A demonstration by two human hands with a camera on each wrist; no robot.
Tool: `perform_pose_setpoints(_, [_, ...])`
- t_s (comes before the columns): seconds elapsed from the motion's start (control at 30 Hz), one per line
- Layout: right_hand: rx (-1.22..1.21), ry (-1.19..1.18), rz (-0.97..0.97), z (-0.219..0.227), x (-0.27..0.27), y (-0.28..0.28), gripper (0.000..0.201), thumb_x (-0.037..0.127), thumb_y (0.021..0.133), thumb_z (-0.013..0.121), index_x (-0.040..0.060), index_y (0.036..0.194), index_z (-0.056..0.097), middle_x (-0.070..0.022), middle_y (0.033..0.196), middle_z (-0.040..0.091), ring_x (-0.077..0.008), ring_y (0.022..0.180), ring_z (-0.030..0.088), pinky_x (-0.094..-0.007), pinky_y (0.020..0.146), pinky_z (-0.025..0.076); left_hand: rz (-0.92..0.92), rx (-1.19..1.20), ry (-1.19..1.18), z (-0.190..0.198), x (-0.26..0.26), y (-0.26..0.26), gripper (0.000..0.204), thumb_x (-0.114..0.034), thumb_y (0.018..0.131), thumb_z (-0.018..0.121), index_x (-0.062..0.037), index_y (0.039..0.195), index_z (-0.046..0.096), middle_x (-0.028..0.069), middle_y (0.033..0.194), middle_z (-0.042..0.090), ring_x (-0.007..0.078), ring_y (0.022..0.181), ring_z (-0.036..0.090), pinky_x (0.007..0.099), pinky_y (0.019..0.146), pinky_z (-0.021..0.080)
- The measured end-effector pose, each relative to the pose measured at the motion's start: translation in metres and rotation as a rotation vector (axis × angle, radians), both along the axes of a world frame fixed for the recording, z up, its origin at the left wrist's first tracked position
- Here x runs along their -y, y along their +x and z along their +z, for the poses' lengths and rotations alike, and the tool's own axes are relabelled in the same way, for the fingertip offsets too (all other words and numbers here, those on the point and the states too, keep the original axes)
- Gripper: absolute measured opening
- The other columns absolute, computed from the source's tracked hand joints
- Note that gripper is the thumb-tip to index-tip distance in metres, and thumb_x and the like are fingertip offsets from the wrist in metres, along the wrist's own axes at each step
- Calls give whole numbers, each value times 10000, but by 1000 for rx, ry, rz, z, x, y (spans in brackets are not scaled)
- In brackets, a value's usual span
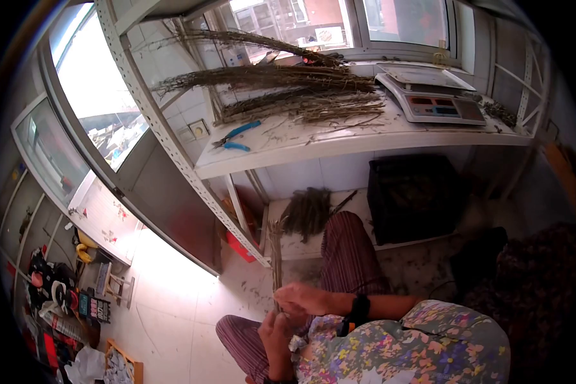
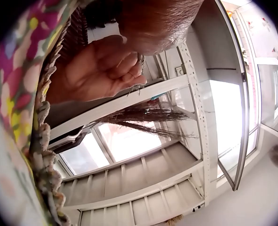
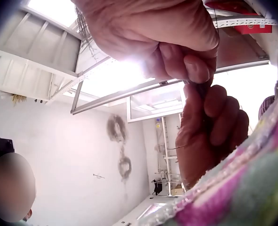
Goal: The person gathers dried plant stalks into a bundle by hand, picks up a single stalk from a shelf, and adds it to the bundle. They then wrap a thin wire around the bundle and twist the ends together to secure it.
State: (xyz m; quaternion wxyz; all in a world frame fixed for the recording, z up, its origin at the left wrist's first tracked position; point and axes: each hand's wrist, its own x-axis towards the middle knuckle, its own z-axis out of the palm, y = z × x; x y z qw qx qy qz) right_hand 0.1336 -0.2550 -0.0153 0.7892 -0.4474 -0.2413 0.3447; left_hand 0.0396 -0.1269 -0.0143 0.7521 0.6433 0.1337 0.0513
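Observation:
A slim bundle of dry stems point(image 1: 275, 253) stands up from between the two hands, over the seated person's lap. My right hand point(image 1: 304, 298) grips it with curled fingers, the arm coming in from the right. Just below, my left hand point(image 1: 275, 333) holds the lower end, thumb and fingers bent. In the right wrist view the right hand point(image 3: 157, 37) and left hand point(image 3: 214, 125) meet fingertip to fingertip, hiding most of what they pinch. The left wrist view has the left hand point(image 2: 160, 23) at the top, close beside the right hand point(image 2: 99, 70).
Dry branches point(image 1: 269, 80), blue-handled pliers point(image 1: 237, 136) and a digital scale point(image 1: 432, 99) lie on the shelf point(image 1: 365, 141). Below are a pile of cut stems point(image 1: 306, 214) and a black crate point(image 1: 416, 198). A glass door point(image 1: 64, 153) stands at left, near cluttered goods.

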Motion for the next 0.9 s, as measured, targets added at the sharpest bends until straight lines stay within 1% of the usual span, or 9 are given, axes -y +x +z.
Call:
perform_pose_setpoints(0.13, [19, 17, -17, 1, -3, -2, 371, 301, 997, 413, 95, 692, 461, 20, 526, 378, -75, 439, 355, -231, 423, 297, 89, 97, 346, 5, 3, -2, 172, -129, 867, 540, 40, 846, 569, 14, 643, 522, 67, 612, 432, 262, 524, 386])
perform_pose_setpoints(0.17, [264, 19, -150, 11, -3, -6, 375, 295, 998, 407, 93, 686, 458, 16, 523, 380, -80, 439, 359, -232, 424, 305, 110, 93, 432, 11, 4, -3, 186, -134, 868, 544, 48, 878, 579, 22, 648, 530, 73, 621, 439, 269, 538, 400])
perform_pose_setpoints(0.23, [141, 42, -179, 12, -6, -9, 376, 286, 997, 407, 94, 676, 445, 12, 528, 389, -89, 450, 372, -240, 451, 340, 122, 125, 463, 18, 3, -2, 220, -141, 865, 555, 45, 972, 607, 38, 672, 549, 76, 634, 459, 267, 562, 412])
perform_pose_setpoints(0.27, [-213, 44, -77, 6, -9, -6, 375, 283, 995, 411, 95, 672, 435, 11, 535, 397, -92, 461, 383, -246, 478, 368, 128, 111, 430, 11, -2, -1, 233, -144, 863, 559, 42, 995, 608, 41, 685, 559, 76, 643, 467, 263, 574, 417])
perform_pose_setpoints(0.47, [-205, 183, -148, -8, -8, 3, 363, 289, 988, 445, 112, 673, 409, 36, 592, 374, -83, 522, 374, -281, 612, 432, 158, 172, 244, -5, -10, 6, 167, -94, 878, 578, 41, 974, 605, -60, 710, 476, 32, 632, 380, 201, 527, 302])
perform_pose_setpoints(0.57, [-99, -10, -118, 5, -6, -2, 351, 294, 987, 455, 123, 682, 419, 49, 597, 346, -65, 532, 355, -247, 582, 394, 210, 197, 445, -8, -9, 6, 241, -84, 870, 593, 65, 1060, 594, -3, 764, 582, 63, 681, 482, 217, 586, 394])
perform_pose_setpoints(0.67, [-125, -108, -100, 6, -10, -5, 326, 303, 977, 484, 123, 706, 457, 63, 586, 356, -38, 518, 338, -214, 502, 323, 202, 164, 552, 3, -6, 3, 337, -177, 840, 612, 21, 1113, 588, 204, 948, 648, 318, 878, 648, 356, 751, 486])
perform_pose_setpoints(0.77, [-212, -186, -72, 15, -12, -8, 308, 317, 952, 537, 116, 721, 509, 82, 553, 354, -21, 478, 303, -212, 436, 238, 236, 211, 720, -17, -8, 5, 349, -187, 839, 623, 3, 1129, 582, 201, 973, 638, 352, 902, 628, 368, 753, 495])
perform_pose_setpoints(0.9, [-182, -293, -90, 12, -11, 1, 343, 385, 906, 601, 147, 686, 488, 81, 527, 350, -27, 419, 289, -228, 367, 207, 182, 211, 861, 1, -2, 1, 365, -134, 840, 625, 49, 1151, 568, 210, 953, 654, 313, 884, 654, 334, 773, 496])
